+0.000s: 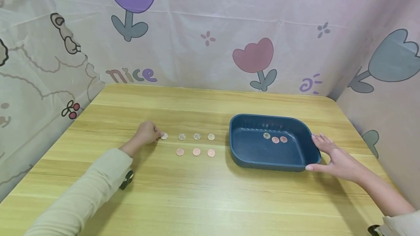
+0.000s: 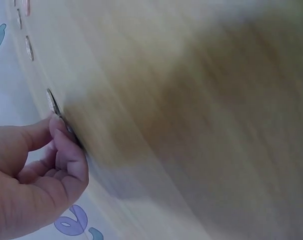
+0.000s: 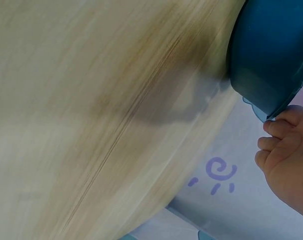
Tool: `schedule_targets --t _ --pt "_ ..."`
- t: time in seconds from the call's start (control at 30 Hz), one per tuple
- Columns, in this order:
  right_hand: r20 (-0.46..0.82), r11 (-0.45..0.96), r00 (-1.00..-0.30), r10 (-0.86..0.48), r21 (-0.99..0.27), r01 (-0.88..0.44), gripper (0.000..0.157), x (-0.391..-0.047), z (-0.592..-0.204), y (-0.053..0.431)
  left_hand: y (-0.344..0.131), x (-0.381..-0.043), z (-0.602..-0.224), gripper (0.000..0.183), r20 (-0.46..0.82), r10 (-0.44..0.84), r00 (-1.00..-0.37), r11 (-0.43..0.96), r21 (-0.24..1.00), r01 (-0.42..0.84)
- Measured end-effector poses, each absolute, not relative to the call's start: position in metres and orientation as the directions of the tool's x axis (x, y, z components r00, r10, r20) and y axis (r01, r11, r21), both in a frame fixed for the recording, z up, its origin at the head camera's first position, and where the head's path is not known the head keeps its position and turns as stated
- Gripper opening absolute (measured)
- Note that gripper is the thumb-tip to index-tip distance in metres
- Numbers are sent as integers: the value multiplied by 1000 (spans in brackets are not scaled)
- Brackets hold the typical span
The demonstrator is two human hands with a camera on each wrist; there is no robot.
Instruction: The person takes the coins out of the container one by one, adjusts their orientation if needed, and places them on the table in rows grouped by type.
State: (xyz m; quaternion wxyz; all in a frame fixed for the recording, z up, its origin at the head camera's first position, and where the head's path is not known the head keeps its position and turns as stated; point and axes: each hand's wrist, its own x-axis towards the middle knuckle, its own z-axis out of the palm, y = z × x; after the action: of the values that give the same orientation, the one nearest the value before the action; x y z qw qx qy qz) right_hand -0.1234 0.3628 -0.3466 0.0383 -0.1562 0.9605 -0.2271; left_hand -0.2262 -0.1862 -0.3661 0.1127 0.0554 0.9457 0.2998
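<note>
Head view: the fingers of the left hand pinched a silver coin.
It was at the back row's left end along the counter — the right hand's fingers spread against the blue tray. A light edge pinch, clear of the neighbouring coin, seemed best.
</note>
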Motion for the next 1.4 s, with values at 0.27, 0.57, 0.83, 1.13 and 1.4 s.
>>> schedule_targets --t 0.27,0.57,0.83,1.13,1.4 --pt "-4 849 -949 -315 -449 -280 101 -123 -347 363 -184 -224 -362 35 -184 163 -969 824 566 31" --pt "-16 854 -952 -306 -446 -268 102 -124 -346 363 -172 -224 -351 22 25 92 -995 749 657 86" --pt "-18 849 -951 -309 -456 -267 102 -124 -346 363 -136 -224 -338 18 136 39 -990 620 773 131" --pt "-5 852 -951 -308 -447 -273 101 -124 -347 364 -85 -220 -323 20 134 102 -986 506 846 167" --pt "-3 850 -951 -309 -450 -274 101 -123 -347 364 -35 -217 -321 16 194 184 -964 431 865 257"
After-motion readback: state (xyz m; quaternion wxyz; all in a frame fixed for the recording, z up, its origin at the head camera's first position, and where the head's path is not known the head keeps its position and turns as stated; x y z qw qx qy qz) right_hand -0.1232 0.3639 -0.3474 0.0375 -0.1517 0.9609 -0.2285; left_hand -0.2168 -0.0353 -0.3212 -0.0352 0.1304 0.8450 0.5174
